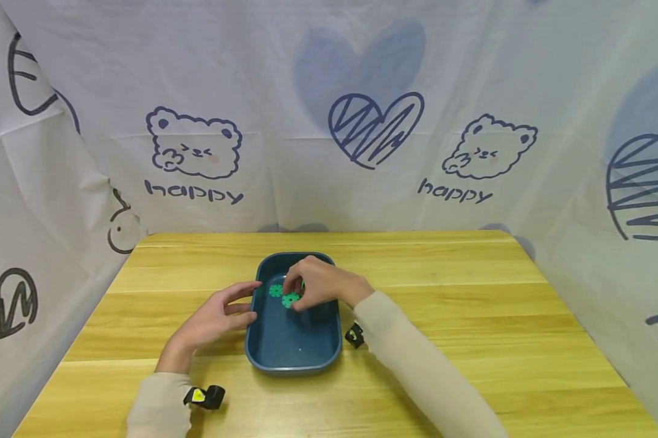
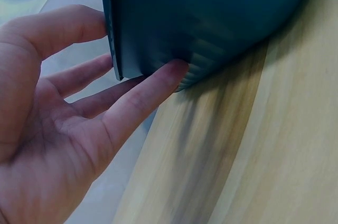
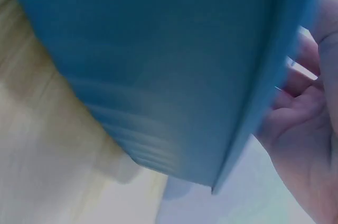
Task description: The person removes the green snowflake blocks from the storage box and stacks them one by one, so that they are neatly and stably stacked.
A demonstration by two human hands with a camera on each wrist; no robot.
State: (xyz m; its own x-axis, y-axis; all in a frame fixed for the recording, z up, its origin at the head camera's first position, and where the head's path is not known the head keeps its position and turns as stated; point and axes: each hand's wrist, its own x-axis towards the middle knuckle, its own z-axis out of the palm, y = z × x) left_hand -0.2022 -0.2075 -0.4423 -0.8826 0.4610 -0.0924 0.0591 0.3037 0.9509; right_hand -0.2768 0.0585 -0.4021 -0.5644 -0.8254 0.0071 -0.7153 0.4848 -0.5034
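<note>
A dark blue plastic bin sits on the wooden table with green notched discs inside, like snowflake building pieces. My right hand reaches over the bin's right wall, its thumb and index finger pinching the edges of one green disc. Another green disc lies to the left of it, and a bit of green shows between the fingers. In the right wrist view the bin wall hides the fingertips. My left hand touches the bin's left side, thumb and fingers spread along its rim and outer wall.
The wooden table extends on both sides of the bin. A white cloth with printed bears and hearts hangs behind and beside the table. Black wrist straps with small cameras sit on both sleeves.
</note>
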